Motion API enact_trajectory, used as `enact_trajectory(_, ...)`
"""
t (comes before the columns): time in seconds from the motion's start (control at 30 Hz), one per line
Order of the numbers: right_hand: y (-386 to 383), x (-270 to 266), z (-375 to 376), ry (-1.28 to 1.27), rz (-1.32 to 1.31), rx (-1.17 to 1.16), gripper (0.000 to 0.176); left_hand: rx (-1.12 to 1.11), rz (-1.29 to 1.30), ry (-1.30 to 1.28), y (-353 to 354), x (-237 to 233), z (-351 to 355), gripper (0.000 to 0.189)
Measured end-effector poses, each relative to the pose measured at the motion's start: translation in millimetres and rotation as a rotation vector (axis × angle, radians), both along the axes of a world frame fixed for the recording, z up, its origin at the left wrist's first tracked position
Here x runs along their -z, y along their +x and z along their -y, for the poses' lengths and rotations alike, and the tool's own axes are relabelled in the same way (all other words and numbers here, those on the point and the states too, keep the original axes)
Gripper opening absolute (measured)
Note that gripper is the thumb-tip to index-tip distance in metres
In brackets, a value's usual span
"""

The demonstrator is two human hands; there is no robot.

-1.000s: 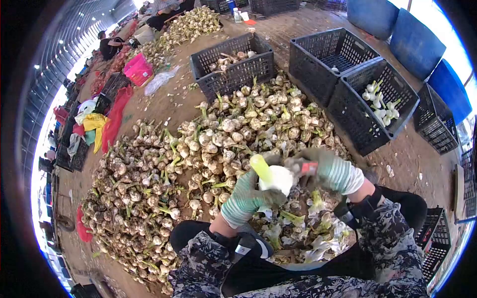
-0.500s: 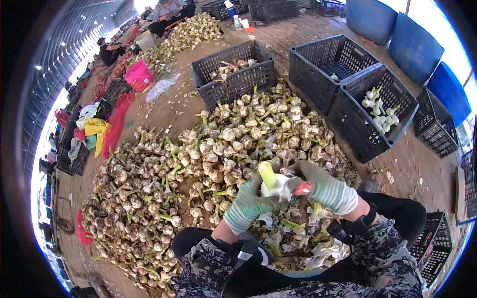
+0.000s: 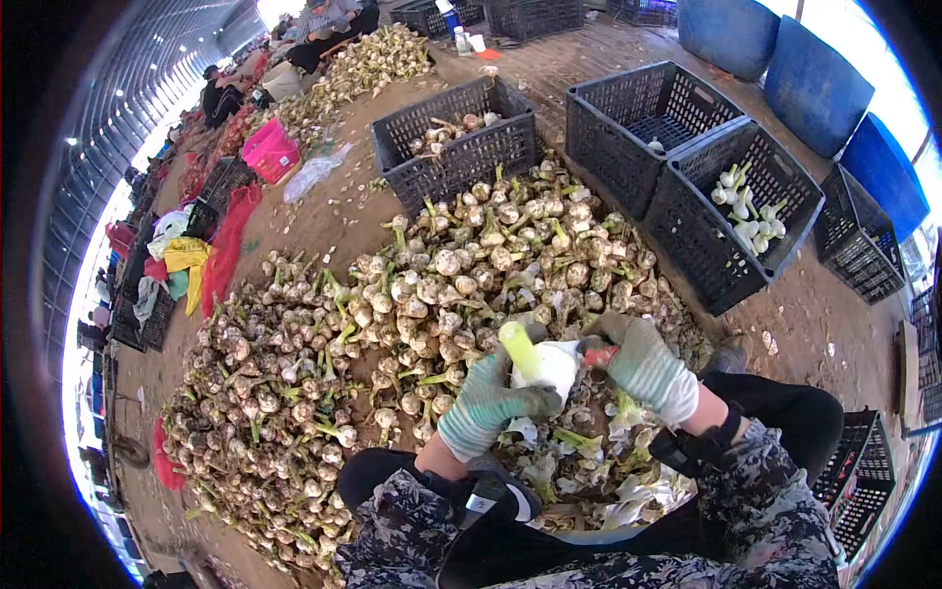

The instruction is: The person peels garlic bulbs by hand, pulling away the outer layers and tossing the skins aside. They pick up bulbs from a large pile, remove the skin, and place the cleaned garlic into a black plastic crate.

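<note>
I see the left hand (image 3: pixel 494 401) wrapped around a garlic bulb (image 3: pixel 551 367), its pale green stem (image 3: pixel 519 349) tilted up — the right hand (image 3: pixel 650 371) grips a red tool (image 3: pixel 599 357) at the bulb's right side. Peelings (image 3: pixel 579 442) lie below; beyond, a garlic heap (image 3: pixel 432 285) — and white bulbs (image 3: pixel 750 232) inside a black crate (image 3: pixel 695 236).

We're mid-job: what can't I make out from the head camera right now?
All in the head view:
Small red tool: full shape hidden by the right hand in its green-and-white striped glove.
White garlic bulb with thick green stem: underside covered by the left hand, gloved alike.
Big blue curved tub: top cut off by the upper edge.
Distant dark-clothed person: hands too small to tell.
</note>
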State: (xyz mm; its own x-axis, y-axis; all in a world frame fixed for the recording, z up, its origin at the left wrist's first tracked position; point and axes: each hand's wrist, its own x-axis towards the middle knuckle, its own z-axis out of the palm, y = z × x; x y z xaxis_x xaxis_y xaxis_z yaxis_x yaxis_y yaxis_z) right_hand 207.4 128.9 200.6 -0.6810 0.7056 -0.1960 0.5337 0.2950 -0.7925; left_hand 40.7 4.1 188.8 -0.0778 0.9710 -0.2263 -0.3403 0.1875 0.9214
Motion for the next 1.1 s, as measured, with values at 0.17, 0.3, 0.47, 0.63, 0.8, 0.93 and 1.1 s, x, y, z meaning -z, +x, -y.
enact_trajectory(0.17,4.7,-0.2,5.7,-0.777,-0.547,0.159,0.036,0.018,0.168,-0.019,1.9,-10.2,-0.4,0.075)
enact_trajectory(0.3,-5.3,13.3,21.5,-0.756,-0.56,0.135,0.039,-0.193,-0.019,0.083,7.9,13.1,-10.5,0.072)
enact_trajectory(0.47,-17.8,20.6,38.5,-0.198,-0.484,0.071,0.032,-0.399,0.27,-0.041,2.8,28.8,-8.4,0.052)
enact_trajectory(0.63,-21.9,27.5,44.4,-0.437,-0.777,0.127,0.041,-0.453,0.238,0.015,9.3,28.2,-8.3,0.046)
enact_trajectory(0.8,-19.3,32.0,36.2,-0.609,-0.689,0.352,0.029,-0.327,0.366,-0.028,5.3,13.2,-2.5,0.069)
enact_trajectory(0.93,3.7,50.8,11.7,-0.121,-0.04,-0.108,0.034,-0.33,0.386,0.004,10.0,9.8,-1.8,0.055)
enact_trajectory(1.1,28.1,49.7,13.7,-0.304,0.0,-0.249,0.061,-0.278,0.455,-0.068,7.9,15.9,-4.6,0.037)
